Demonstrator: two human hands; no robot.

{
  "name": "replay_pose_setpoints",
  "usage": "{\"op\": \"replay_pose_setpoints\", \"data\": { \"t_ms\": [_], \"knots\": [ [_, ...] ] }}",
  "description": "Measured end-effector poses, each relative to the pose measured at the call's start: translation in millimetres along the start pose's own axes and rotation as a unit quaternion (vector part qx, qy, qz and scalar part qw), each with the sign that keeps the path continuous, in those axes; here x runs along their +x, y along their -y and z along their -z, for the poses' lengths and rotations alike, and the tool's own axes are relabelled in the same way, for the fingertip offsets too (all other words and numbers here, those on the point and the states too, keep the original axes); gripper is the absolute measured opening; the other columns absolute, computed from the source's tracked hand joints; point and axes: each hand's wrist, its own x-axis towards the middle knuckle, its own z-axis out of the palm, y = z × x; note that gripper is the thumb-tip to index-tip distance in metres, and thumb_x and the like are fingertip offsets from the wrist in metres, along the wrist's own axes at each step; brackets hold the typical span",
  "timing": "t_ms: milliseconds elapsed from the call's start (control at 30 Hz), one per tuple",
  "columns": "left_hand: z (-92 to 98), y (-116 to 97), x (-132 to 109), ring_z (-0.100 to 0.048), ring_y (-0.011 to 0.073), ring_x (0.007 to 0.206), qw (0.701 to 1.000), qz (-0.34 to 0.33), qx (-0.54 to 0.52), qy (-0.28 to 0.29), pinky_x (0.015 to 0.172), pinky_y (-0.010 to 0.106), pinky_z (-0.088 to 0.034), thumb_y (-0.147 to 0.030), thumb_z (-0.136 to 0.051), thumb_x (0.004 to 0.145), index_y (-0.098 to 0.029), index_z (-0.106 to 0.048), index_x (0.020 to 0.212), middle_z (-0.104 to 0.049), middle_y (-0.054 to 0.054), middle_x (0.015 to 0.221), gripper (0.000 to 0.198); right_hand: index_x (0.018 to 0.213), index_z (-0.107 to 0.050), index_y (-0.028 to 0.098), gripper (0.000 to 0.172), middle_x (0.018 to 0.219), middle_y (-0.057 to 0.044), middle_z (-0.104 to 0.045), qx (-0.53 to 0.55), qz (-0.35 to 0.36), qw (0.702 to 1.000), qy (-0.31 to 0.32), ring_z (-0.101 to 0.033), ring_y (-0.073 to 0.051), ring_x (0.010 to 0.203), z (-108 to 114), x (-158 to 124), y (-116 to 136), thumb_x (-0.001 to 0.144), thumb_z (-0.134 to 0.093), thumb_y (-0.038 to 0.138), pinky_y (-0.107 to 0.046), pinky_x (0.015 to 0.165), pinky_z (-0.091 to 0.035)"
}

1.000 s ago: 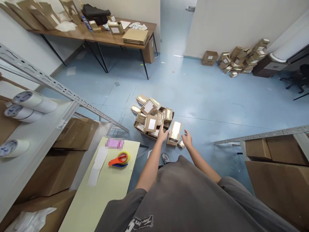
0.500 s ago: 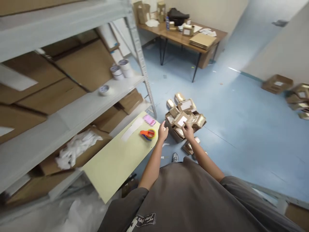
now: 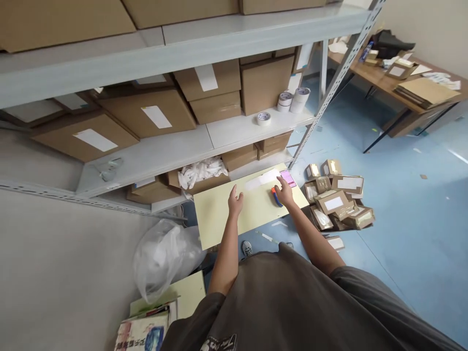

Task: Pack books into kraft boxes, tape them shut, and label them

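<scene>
My left hand (image 3: 236, 201) is raised over the pale yellow table (image 3: 214, 214), empty, with thumb and fingers apart. Over the table's right part, my right hand (image 3: 285, 192) has its fingers spread and partly covers an orange and blue tape dispenser (image 3: 277, 198). I see no grip on the dispenser. Just beyond that hand lies a flat pink thing (image 3: 288, 178), partly blurred, perhaps a phone. Strips of white paper (image 3: 261, 180) rest along the table's far edge.
Metal shelving (image 3: 175, 146) behind the table holds cardboard boxes and white tape rolls (image 3: 263, 118). Right of the table, small parcels (image 3: 334, 202) are heaped on the floor. A clear plastic bag (image 3: 164, 258) stands left. A brown desk (image 3: 420, 97) is at the back right.
My view has swung left toward the shelving. Both hands, which were in front of the parcel pile, are now over the table, the right one at the tape dispenser.
</scene>
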Motion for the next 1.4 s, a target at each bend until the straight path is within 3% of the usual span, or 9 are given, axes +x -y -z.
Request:
{"op": "replay_pose_setpoints", "data": {
  "t_ms": [100, 233, 467, 600, 733, 867, 1000, 1200, 1400],
  "knots": [
    [25.8, 19.5, 4.7, -0.049, 0.0311, 0.155, 1.000, 0.019, -0.002, -0.013, 0.124, 0.048, -0.045, -0.038, -0.065, 0.102, -0.029, -0.051, 0.162, -0.049, 0.011, 0.169, 0.062, 0.152, -0.062, 0.020, 0.057, 0.159, -0.014, -0.059, -0.018, 0.000, 1.000, 0.019, -0.053, -0.032, 0.149, -23.0, -3.2, 13.1, 0.095, -0.056, 0.029, -0.053, 0.127, -0.043],
    [20.3, 38.9, 9.4, -0.051, 0.0312, 0.153, 0.999, 0.050, 0.002, 0.005, 0.122, 0.047, -0.048, -0.039, -0.065, 0.101, -0.028, -0.050, 0.162, -0.050, 0.013, 0.168, 0.064, 0.152, -0.062, 0.018, 0.059, 0.158, -0.015, -0.060, -0.059, -0.014, 0.998, 0.026, -0.054, -0.032, 0.148, -30.1, -14.1, 7.2, 0.094, -0.058, 0.028, -0.052, 0.126, -0.044],
    [-64.0, 46.7, 6.5, -0.051, 0.0294, 0.153, 0.994, 0.050, 0.030, 0.091, 0.121, 0.045, -0.049, -0.037, -0.063, 0.101, -0.026, -0.050, 0.161, -0.051, 0.014, 0.167, 0.063, 0.145, -0.066, 0.015, 0.052, 0.153, -0.020, -0.063, -0.121, -0.105, 0.986, 0.055, -0.055, -0.034, 0.146, -8.9, -26.6, -57.9, 0.095, -0.062, 0.027, -0.050, 0.124, -0.045],
    [-109.3, 50.7, -1.1, -0.054, 0.0299, 0.150, 0.990, 0.049, 0.040, 0.124, 0.120, 0.047, -0.050, -0.036, -0.064, 0.100, -0.026, -0.054, 0.159, -0.054, 0.014, 0.165, 0.061, 0.138, -0.068, 0.017, 0.041, 0.146, -0.017, -0.067, -0.112, -0.148, 0.978, 0.092, -0.058, -0.032, 0.142, -18.6, -25.7, -104.8, 0.099, -0.061, 0.030, -0.047, 0.117, -0.049],
    [-133.4, 60.4, -15.3, -0.064, 0.0303, 0.139, 0.989, 0.089, 0.042, 0.113, 0.112, 0.046, -0.056, -0.036, -0.068, 0.098, -0.026, -0.057, 0.157, -0.058, 0.016, 0.160, 0.061, 0.137, -0.064, 0.011, 0.046, 0.141, -0.022, -0.068, -0.123, -0.167, 0.961, 0.182, -0.059, -0.036, 0.137, -45.7, -28.5, -141.3, 0.095, -0.069, 0.029, -0.049, 0.116, -0.045],
    [-142.8, 62.8, -33.0, -0.070, 0.0287, 0.129, 0.987, 0.134, 0.048, 0.078, 0.109, 0.045, -0.058, -0.030, -0.068, 0.097, -0.024, -0.060, 0.154, -0.062, 0.017, 0.156, 0.058, 0.138, -0.059, 0.006, 0.052, 0.143, -0.033, -0.064, -0.146, -0.198, 0.951, 0.190, -0.058, -0.041, 0.139, -63.4, -19.8, -156.2, 0.093, -0.068, 0.030, -0.056, 0.119, -0.038],
    [-143.1, 48.0, -41.9, -0.075, 0.0257, 0.114, 0.987, 0.141, 0.056, 0.053, 0.108, 0.045, -0.058, -0.025, -0.068, 0.095, -0.021, -0.065, 0.149, -0.067, 0.019, 0.149, 0.054, 0.136, -0.063, 0.008, 0.051, 0.128, -0.030, -0.071, -0.133, -0.238, 0.937, 0.219, -0.067, -0.039, 0.127, -52.0, 4.5, -152.0, 0.093, -0.064, 0.036, -0.051, 0.110, -0.045],
    [-131.5, 1.2, -29.8, -0.076, 0.0230, 0.108, 0.994, 0.101, 0.044, 0.021, 0.106, 0.043, -0.058, -0.022, -0.066, 0.095, -0.021, -0.069, 0.141, -0.071, 0.017, 0.144, 0.047, 0.134, -0.057, 0.019, 0.043, 0.111, -0.017, -0.077, -0.095, -0.046, 0.972, 0.212, -0.073, -0.032, 0.100, 5.3, 32.6, -117.3, 0.094, -0.059, 0.033, -0.042, 0.087, -0.054],
    [-100.4, -60.6, 5.6, -0.075, 0.0229, 0.113, 1.000, 0.006, 0.004, -0.003, 0.105, 0.042, -0.059, -0.028, -0.065, 0.098, -0.023, -0.071, 0.139, -0.075, 0.014, 0.136, 0.042, 0.123, -0.060, 0.020, 0.045, 0.127, -0.020, -0.073, -0.089, 0.058, 0.977, 0.184, -0.071, -0.036, 0.105, 62.2, 46.9, -48.2, 0.091, -0.070, 0.050, -0.046, 0.092, -0.055]
  ]
}}
